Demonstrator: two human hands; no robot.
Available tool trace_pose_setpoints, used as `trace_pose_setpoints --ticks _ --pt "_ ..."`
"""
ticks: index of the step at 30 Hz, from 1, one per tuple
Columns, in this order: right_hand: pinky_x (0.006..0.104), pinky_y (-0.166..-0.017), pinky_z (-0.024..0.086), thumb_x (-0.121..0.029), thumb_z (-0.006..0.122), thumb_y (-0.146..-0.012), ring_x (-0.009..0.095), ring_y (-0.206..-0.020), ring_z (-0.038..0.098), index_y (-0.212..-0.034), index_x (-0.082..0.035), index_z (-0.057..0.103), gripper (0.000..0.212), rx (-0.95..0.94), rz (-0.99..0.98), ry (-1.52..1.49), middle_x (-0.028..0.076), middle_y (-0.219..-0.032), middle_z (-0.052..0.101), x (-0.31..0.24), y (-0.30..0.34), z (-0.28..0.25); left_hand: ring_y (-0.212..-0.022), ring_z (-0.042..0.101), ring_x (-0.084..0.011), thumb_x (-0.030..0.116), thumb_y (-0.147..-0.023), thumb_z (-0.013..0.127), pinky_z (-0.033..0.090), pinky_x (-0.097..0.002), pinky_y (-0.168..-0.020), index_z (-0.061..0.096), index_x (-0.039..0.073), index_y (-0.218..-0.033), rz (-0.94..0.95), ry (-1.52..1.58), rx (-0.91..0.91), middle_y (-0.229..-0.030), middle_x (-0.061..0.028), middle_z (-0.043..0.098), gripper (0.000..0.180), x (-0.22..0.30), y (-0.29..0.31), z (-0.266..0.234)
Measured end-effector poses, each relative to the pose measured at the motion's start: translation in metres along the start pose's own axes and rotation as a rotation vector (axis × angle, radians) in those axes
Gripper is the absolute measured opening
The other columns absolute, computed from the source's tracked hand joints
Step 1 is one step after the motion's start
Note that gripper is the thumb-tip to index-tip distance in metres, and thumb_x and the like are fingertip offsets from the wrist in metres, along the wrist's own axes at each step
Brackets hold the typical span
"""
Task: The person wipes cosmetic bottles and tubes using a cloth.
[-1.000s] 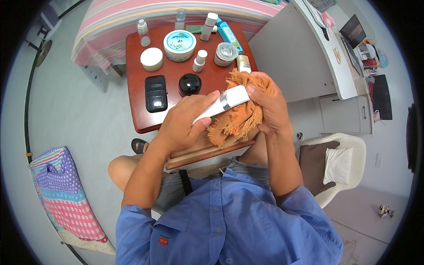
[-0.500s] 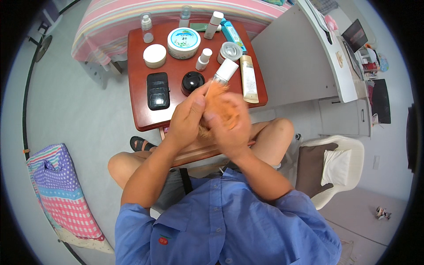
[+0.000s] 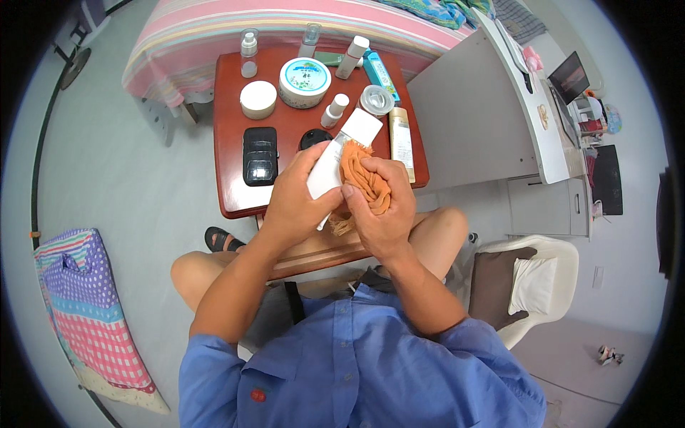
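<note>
Cloth (image 3: 369, 180) now beside bottle (image 3: 330, 165) — lettered tub (image 3: 305, 80)

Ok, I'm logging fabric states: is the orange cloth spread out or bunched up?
Bunched up: the cloth is gathered in thick folds in the right hand, beside the bottle.

Blue button-front shirt (image 3: 300, 378) worn, closed by row of small buttons (image 3: 347, 343); red cherry motif (image 3: 258, 395) set at left; sleeves (image 3: 208, 374) cut short. Grey shorts (image 3: 265, 312) crossed by black strap (image 3: 293, 301). Black sandal (image 3: 216, 237) worn.
</note>
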State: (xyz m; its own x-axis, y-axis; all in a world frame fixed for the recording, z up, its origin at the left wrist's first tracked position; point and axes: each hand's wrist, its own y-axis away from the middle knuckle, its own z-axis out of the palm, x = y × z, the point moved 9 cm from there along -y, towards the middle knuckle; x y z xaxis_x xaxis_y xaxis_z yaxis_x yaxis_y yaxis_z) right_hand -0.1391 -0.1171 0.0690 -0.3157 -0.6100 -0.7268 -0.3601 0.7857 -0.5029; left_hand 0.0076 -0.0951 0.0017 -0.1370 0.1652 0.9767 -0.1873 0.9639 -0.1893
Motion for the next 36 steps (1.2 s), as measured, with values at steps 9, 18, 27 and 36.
trace_pose_setpoints --ticks 9,18,27,36 --pt "0.03 -0.088 0.052 -0.003 0.074 -0.085 0.018 -0.1 0.064 -0.12 -0.001 0.06 0.038 0.162 0.217 -0.252 0.011 -0.11 0.064 0.027 -0.021 -0.025 -0.11 0.066 -0.0171 0.0 -0.09 0.068 0.054 -0.0301 -0.093 0.047 -0.006 -0.138 -0.223 0.539 -0.121 -0.122 -0.0148 0.066 0.053 -0.008 0.003 0.026" --pt "0.0342 -0.087 0.051 0.0 0.076 -0.08 0.025 -0.099 0.063 -0.116 -0.001 0.062 0.039 -0.084 0.091 -0.117 0.014 -0.106 0.061 0.014 0.003 0.007 -0.106 0.065 -0.0177 0.008 -0.096 0.063 0.052 -0.0321 -0.093 0.053 -0.002 -0.135 -0.248 0.573 -0.15 -0.119 -0.0101 0.067 0.041 -0.025 0.002 0.02" --pt "0.0297 -0.084 0.052 -0.001 0.076 -0.083 0.019 -0.095 0.064 -0.116 -0.001 0.061 0.036 0.102 0.2 -0.213 0.01 -0.108 0.061 0.027 -0.009 -0.007 -0.111 0.064 -0.0266 0.036 -0.108 0.046 0.048 -0.0377 -0.097 0.042 0.0 -0.147 -0.075 0.204 -0.217 -0.124 -0.0189 0.064 0.053 0.003 0.007 0.027" --pt "0.0332 -0.087 0.051 -0.001 0.078 -0.079 0.025 -0.098 0.064 -0.116 -0.001 0.062 0.04 0.205 0.28 -0.343 0.013 -0.109 0.061 0.021 -0.014 -0.018 -0.119 0.055 -0.0179 0.045 -0.111 0.035 0.043 -0.0319 -0.103 0.036 -0.001 -0.155 -0.178 0.333 -0.282 -0.132 -0.011 0.059 0.063 -0.01 0.009 0.031"
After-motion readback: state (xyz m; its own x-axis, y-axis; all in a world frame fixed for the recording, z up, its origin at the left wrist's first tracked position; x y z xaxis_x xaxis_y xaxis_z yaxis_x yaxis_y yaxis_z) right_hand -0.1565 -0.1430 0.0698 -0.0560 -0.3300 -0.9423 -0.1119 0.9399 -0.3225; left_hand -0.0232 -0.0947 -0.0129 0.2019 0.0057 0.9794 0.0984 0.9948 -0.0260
